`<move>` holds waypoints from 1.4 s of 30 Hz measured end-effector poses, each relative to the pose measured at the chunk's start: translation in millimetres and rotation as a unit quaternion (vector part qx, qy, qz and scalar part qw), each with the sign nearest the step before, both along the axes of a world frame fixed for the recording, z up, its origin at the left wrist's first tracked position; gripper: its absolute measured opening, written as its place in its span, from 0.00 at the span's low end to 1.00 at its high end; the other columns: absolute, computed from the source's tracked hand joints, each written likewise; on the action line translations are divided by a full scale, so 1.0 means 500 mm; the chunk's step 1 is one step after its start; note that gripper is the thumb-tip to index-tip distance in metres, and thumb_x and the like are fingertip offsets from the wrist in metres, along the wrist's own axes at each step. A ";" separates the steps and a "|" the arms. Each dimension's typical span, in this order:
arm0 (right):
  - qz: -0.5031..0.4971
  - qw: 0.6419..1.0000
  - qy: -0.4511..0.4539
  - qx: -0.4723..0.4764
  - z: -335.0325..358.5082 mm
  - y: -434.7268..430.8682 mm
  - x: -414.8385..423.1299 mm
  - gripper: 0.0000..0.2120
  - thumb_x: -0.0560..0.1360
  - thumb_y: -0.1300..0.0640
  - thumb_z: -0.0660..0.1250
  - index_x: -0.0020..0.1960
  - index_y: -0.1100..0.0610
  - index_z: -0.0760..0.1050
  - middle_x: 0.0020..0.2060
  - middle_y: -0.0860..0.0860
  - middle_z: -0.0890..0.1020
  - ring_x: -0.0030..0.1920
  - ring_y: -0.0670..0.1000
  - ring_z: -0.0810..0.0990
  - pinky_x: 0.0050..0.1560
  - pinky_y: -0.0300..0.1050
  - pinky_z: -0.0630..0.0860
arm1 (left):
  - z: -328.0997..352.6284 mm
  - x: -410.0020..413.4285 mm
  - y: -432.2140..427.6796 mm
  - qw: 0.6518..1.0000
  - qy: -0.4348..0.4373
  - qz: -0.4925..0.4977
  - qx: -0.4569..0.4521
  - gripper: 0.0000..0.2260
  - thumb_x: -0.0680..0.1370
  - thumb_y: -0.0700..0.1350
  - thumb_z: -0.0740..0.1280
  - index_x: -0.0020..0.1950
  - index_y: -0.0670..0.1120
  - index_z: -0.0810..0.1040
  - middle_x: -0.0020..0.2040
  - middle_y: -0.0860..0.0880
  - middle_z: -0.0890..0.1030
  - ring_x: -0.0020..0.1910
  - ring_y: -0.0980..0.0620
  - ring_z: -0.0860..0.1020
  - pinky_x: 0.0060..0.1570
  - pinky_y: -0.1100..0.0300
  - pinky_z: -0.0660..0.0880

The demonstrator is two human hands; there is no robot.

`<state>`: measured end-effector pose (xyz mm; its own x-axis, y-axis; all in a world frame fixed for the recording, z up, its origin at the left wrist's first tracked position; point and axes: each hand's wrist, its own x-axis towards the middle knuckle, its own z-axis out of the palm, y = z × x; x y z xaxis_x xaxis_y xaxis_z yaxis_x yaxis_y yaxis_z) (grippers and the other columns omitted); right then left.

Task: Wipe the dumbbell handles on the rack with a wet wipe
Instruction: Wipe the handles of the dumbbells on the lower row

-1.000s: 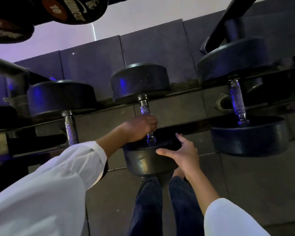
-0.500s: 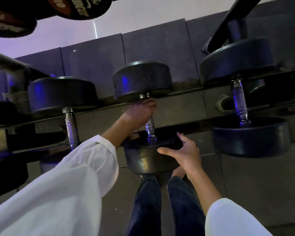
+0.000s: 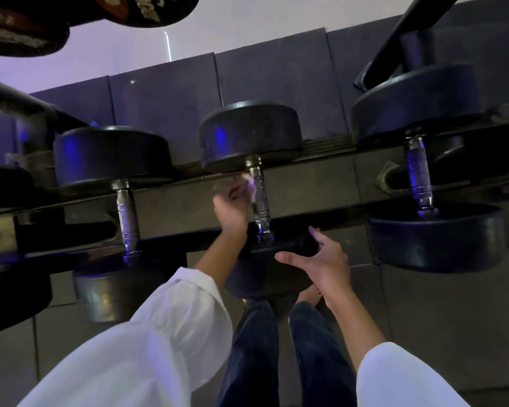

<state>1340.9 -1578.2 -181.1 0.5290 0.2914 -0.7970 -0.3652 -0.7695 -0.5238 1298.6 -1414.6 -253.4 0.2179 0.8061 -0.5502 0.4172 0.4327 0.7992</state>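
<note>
now, left dumbbell handle (image 3: 127, 221): lower left of centre, bare chrome, no hand near it; we cannot tell whether it has been wiped
left hand (image 3: 231, 207): centre of frame, just left of the middle bar; a second ago it was wrapped low on that bar, half a second ago high on it, and now it has come off to the side, fingers curled and blurred
wet wipe (image 3: 249, 183): a pale smear pinched at the left fingertips, beside the top of the bar; whether it touches the metal we cannot tell
middle dumbbell handle (image 3: 260, 201): centre, uncovered along its whole length; we judge one upward pass done
right hand (image 3: 321, 259): lower, right of centre, fingers spread and straight against the near head (image 3: 262, 277) of the middle dumbbell, where it was before, steadying it
rack rail (image 3: 335, 218): dark band crossing the frame under the bars
right dumbbell handle (image 3: 419, 174): upper right, untouched, blue sheen
meaning: we read the middle bar as nearly finished, with a neighbouring bar next
</note>
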 end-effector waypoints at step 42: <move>0.020 1.000 -0.002 -0.001 0.005 -0.002 0.005 0.45 0.62 0.46 0.78 0.73 0.52 0.61 0.72 0.51 0.65 0.73 0.55 0.59 0.70 0.53 0.60 | 0.090 0.006 0.006 0.476 0.220 -0.785 0.329 0.14 0.79 0.45 0.59 0.62 0.55 0.75 0.57 0.50 0.77 0.62 0.51 0.67 0.57 0.57 0.56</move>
